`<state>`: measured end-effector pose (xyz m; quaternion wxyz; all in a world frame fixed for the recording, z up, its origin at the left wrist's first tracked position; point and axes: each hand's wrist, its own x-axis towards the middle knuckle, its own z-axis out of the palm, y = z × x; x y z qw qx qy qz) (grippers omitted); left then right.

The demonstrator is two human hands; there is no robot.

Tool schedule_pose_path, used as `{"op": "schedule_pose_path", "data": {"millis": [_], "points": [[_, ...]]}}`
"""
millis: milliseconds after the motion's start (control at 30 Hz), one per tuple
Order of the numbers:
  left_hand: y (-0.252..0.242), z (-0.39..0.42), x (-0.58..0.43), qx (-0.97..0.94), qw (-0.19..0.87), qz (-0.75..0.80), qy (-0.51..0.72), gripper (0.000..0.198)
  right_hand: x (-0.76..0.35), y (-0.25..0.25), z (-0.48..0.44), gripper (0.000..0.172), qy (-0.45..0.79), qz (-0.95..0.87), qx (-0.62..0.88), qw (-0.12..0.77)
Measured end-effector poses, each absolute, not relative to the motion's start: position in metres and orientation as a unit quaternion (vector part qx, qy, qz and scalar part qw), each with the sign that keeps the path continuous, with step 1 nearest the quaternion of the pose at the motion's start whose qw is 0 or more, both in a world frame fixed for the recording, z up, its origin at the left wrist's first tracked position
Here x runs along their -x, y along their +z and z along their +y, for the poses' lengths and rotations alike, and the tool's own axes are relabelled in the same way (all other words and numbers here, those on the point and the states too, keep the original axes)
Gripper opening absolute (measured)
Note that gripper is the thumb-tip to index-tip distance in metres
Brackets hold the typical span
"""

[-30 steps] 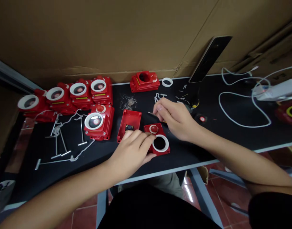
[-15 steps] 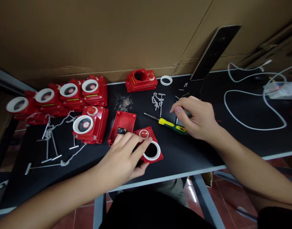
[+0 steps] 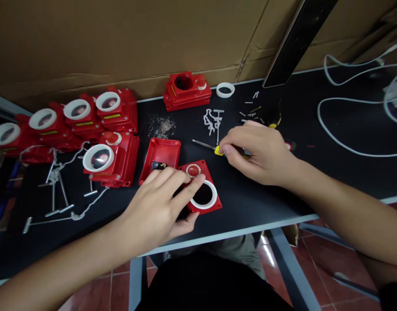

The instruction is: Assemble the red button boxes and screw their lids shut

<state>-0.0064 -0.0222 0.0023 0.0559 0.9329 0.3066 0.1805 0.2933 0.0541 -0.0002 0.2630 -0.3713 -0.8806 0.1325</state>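
My left hand grips a red box cover with a white ring and a red button, near the table's front edge. Beside it lies an open red box base. My right hand is closed round the yellow-handled screwdriver, whose metal shaft points left just behind the cover. The handle is mostly hidden under my fingers.
Several assembled red boxes with white rings stand at the left, with white cord ties in front. Another red box, a loose white ring and small screws lie at the back. A white cable loops at right.
My right hand had set the screwdriver down on the table half a second ago; it now has closed on its handle again. My left hand stays on the cover.
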Motion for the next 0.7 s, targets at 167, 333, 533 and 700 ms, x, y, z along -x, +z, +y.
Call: {"op": "schedule_pose_path", "data": {"millis": [167, 333, 533, 700], "points": [[-0.004, -0.022, 0.008, -0.912, 0.084, 0.350, 0.198, 0.056, -0.298, 0.005, 0.056, 0.022, 0.177, -0.879, 0.350, 0.272], [-0.010, -0.024, 0.007, -0.873, 0.115, 0.395, 0.261, 0.069, -0.291, 0.008, 0.039, 0.035, 0.280, -0.894, 0.229, 0.266], [-0.013, -0.025, 0.006, -0.855, 0.131, 0.405, 0.295, 0.075, -0.277, 0.003, 0.022, 0.044, 0.268, -0.886, 0.253, 0.281], [-0.012, -0.025, 0.007, -0.855, 0.141, 0.405, 0.292, 0.071, -0.276, 0.000, 0.019, 0.045, 0.286, -0.871, 0.277, 0.287]]}}
